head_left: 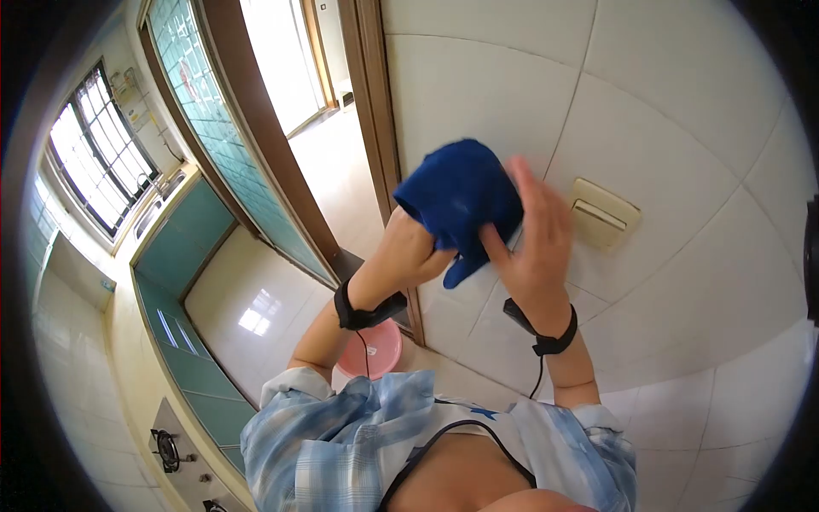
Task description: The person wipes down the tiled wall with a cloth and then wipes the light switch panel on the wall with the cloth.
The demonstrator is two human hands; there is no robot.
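A dark blue cloth (pixel 465 200) is bunched up in front of the tiled wall. My left hand (pixel 414 252) is closed on it from below, with its fingers partly hidden under the folds. One corner of the fabric hangs down past that hand. On the cloth's right side is my right hand (pixel 542 243), its fingers stretched out and slightly blurred, the thumb at the cloth's edge. Black straps circle both wrists, each with a dark device and a thin cable.
A beige switch plate (pixel 604 215) is on the white tiled wall (pixel 682 111) just right of my right hand. Below my left forearm, a pink basin (pixel 380 350) stands on the floor. Left are a sliding door (pixel 222 128), a counter with a sink (pixel 158 205), and a gas stove (pixel 175 452).
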